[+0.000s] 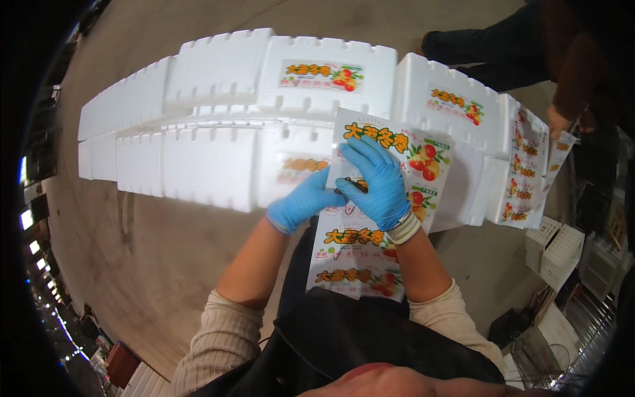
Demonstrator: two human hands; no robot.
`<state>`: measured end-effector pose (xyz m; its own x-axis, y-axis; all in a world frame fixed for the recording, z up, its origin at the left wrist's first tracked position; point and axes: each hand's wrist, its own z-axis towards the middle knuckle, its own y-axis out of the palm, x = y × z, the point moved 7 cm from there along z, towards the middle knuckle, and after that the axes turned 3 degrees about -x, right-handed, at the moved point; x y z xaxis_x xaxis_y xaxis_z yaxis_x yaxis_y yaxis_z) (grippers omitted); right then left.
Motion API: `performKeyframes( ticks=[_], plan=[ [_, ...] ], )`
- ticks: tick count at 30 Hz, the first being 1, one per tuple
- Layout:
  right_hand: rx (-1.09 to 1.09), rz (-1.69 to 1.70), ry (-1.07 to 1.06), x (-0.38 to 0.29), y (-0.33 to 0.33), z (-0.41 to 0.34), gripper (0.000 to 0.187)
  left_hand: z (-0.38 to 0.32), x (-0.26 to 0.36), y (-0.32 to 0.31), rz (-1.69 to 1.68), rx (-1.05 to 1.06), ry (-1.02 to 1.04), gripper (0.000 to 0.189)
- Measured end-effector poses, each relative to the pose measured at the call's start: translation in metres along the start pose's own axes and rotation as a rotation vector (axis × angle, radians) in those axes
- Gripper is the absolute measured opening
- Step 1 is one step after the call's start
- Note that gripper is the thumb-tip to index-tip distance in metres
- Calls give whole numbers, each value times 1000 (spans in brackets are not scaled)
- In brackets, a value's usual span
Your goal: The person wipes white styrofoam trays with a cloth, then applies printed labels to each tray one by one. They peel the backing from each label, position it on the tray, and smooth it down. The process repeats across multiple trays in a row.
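A long sheet of printed fruit stickers point(426, 176) lies before me, its upper part over the foam boxes and its lower end against my dark apron. Repeated pictures of red and yellow fruit and orange lettering run down it; a few dark pen strokes show. My left hand point(307, 201), in a blue disposable glove, grips the sheet's left edge with the thumb on top. Also gloved in blue, my right hand point(374, 181) rests on the sheet's face, thumb apart from the fingers. Its palm side is hidden. White foam boxes point(211, 168) stand stacked just beyond.
Several foam boxes bear a fruit sticker point(322, 77). At the right, another person's hand point(560, 121) is beside a hanging sticker sheet point(523, 168) at the stack's end. White plastic crates point(555, 250) stand lower right on the concrete floor point(193, 258).
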<state>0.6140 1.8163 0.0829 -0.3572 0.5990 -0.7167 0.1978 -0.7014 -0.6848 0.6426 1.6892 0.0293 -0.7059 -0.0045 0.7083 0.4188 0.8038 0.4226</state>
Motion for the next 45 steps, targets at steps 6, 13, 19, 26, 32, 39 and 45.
performKeyframes(
  ticks=[6,13,19,26,32,39,45],
  plan=[
    [82,-104,-23,-35,-1,23,63,-34,19,-32,-44,66,50,63],
    [-4,49,-41,-27,7,21,43,-28,16,-23,144,65,141,38],
    [60,-160,-167,-25,-11,-2,29,-14,8,-4,458,124,51,24],
    [-16,-117,-125,-5,-42,-24,21,6,-12,24,606,77,56,18],
    [52,-25,13,12,-57,-35,15,21,-20,44,517,99,130,19],
    [136,470,313,71,-27,-41,5,19,-22,25,278,201,-3,28],
    [951,1942,645,196,-63,-56,15,45,-43,-135,-105,524,-9,31]
  ],
)
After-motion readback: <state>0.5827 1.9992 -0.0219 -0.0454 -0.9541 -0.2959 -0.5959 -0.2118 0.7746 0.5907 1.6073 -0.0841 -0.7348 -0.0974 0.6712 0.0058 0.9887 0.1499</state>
